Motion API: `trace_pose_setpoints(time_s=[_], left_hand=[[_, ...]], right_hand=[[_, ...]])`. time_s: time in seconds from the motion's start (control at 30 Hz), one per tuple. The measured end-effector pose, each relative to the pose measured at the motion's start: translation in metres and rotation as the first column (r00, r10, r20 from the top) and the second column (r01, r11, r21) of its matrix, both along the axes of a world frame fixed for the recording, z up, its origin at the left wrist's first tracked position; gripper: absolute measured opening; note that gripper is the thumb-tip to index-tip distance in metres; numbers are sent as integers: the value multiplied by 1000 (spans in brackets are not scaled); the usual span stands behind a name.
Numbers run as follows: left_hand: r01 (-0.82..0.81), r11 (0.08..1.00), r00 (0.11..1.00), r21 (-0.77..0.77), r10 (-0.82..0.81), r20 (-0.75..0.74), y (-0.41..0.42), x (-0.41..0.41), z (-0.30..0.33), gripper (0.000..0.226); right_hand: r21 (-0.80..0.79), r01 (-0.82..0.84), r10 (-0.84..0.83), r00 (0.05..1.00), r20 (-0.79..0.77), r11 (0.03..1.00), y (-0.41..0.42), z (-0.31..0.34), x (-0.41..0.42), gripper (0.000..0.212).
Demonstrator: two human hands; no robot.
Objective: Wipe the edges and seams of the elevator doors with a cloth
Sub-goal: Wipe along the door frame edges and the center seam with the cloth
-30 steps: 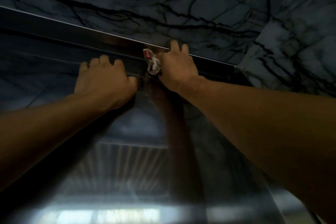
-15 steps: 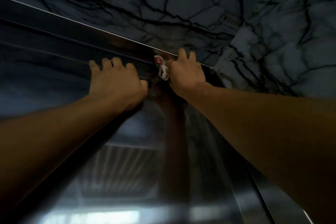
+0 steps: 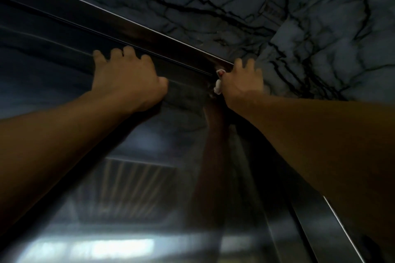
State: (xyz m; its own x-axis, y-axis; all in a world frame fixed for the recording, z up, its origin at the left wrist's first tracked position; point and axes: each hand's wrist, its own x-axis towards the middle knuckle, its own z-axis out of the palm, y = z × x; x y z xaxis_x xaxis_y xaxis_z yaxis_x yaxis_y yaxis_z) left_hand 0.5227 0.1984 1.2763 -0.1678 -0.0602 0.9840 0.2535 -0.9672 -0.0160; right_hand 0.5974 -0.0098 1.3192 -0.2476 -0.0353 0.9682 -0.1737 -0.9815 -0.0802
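Note:
I look up at the shiny steel elevator door (image 3: 149,177) and its dark top frame strip (image 3: 128,28). My right hand (image 3: 241,85) is raised to the top right corner of the door and presses a small white cloth (image 3: 218,88) with a red mark against the seam; only a scrap of the cloth shows past my thumb side. My left hand (image 3: 126,83) lies on the door just under the top seam, fingers bent over the ledge, holding nothing that I can see.
Dark-veined marble wall (image 3: 235,2) runs above the frame and down the right side (image 3: 342,38). The right door jamb (image 3: 316,230) descends at lower right. The door reflects ceiling lights and my right arm.
My right hand slid the cloth rightward along the top seam to the corner. My left hand followed to the right along the door's top edge.

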Motion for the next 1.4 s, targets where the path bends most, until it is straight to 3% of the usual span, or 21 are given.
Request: trace_pose_setpoints(time_s=[0.43,0.6,0.73,0.83,1.0,1.1,1.23,1.4], left_hand=[[37,999,999,34,-37,-8,4,5,-6,60],[59,998,998,22,-58,-19,-1,1,-7,60],[40,999,998,30,-39,-48,-2,-1,-8,63],[35,998,996,61,-30,-81,-7,-2,-15,66],[58,974,987,218,-24,-157,28,-24,-30,57],[2,962,988,272,40,-146,62,-43,-33,54],[-69,978,986,197,96,-133,103,-77,-29,59],[-61,993,993,105,71,-95,173,-110,-28,54]], right_hand=[[-13,96,-96,994,-60,995,-6,-9,-1,38],[-10,-16,16,1000,4,1000,-7,-11,-6,32],[-114,-65,77,992,104,991,-2,-24,-11,22],[-170,-86,116,978,171,982,7,-23,-23,34],[-283,-148,233,927,293,948,65,-9,-60,39],[-297,-189,275,919,283,936,107,0,-87,39],[-268,-305,375,886,272,914,159,3,-112,35],[-398,-246,367,892,264,884,227,10,-127,33]])
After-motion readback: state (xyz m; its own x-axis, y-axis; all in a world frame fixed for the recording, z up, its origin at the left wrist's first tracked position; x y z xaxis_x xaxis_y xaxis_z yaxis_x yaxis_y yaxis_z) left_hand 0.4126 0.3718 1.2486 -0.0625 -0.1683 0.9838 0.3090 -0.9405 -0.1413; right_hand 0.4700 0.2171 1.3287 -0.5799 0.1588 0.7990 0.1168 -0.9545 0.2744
